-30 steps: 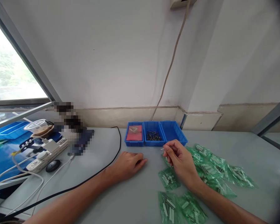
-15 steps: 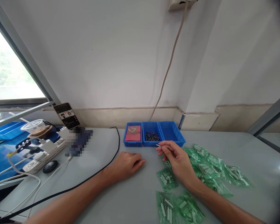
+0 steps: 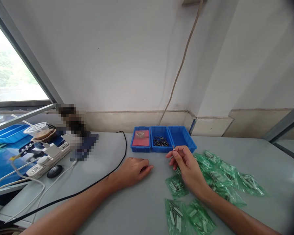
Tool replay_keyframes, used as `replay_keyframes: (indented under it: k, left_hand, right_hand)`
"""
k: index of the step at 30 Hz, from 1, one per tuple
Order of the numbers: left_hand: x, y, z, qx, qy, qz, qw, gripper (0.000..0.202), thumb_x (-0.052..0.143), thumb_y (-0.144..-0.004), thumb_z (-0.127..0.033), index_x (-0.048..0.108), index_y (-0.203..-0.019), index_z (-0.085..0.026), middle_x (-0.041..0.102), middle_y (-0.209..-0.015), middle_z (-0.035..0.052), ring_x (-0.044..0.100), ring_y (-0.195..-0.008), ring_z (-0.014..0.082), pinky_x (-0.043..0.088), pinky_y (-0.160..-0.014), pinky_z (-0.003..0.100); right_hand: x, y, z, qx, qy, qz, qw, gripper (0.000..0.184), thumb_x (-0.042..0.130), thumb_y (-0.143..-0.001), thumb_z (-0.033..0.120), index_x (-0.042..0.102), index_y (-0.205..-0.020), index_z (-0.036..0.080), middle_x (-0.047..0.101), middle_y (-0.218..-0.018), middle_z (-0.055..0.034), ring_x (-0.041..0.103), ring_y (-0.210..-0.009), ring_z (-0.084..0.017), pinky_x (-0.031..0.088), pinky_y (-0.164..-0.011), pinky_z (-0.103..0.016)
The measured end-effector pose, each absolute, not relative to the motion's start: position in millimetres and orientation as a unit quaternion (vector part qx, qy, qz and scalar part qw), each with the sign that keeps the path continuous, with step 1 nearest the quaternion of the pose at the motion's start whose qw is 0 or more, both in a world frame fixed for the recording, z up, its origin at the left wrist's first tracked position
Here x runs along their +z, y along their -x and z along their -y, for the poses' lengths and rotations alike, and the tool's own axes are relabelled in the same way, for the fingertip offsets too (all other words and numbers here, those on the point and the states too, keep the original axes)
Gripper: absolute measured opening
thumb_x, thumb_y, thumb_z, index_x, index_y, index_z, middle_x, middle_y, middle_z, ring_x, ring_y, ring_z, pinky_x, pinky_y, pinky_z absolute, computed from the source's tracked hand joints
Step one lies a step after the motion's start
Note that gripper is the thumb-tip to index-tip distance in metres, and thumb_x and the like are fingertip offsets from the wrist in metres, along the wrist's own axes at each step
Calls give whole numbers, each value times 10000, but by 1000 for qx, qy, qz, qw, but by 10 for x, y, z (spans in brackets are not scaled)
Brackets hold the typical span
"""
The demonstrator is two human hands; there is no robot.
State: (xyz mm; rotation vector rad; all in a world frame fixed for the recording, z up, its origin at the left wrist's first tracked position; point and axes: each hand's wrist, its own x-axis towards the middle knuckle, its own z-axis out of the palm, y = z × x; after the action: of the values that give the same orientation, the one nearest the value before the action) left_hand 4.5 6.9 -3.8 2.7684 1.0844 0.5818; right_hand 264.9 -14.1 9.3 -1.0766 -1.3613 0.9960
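My right hand [image 3: 187, 166] pinches a thin metal pin [image 3: 173, 148] between thumb and fingers, just in front of a row of three small blue bins [image 3: 163, 144]. The middle bin holds several dark pins [image 3: 161, 141]; the left one has a red pad [image 3: 140, 138]; the right one looks empty. My left hand [image 3: 132, 170] rests palm down on the grey table [image 3: 127, 209] with its fingers loosely curled and nothing in it. Green plastic bags of small parts [image 3: 220, 176] lie under and around my right wrist.
A black cable [image 3: 105, 178] curves across the table by my left arm. At the left stand a white power strip [image 3: 50, 156], a blurred device on a stand [image 3: 74, 130], a cup [image 3: 38, 130] and a blue tray [image 3: 7, 135]. A beige cord [image 3: 180, 70] runs down the wall.
My right hand has turned the pin from pointing left to pointing up and shifted slightly right. My left hand has stayed put.
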Motion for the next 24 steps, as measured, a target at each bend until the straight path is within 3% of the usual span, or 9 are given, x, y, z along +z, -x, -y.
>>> replay_keyframes:
  k: [6,24]
  left_hand:
    - [-30,-51,-67,206,-907,-362,57,378,451,-1139,-369,492,-804,-200,573,-739,-21,495,-627,134,293,-607,302]
    - [-10,-56,-60,211,-906,-363,61,374,431,-1143,-346,519,-811,-198,562,-668,-28,498,-584,134,265,-591,300]
  right_hand:
    - [43,-2679,122,391,490,575,526,292,630,-1019,560,572,-1038,274,610,-781,14,611,-719,-202,507,-639,-313]
    - [149,-2647,170,386,500,569,527,343,620,-992,611,593,-1002,269,595,-732,20,589,-677,-199,490,-618,-302]
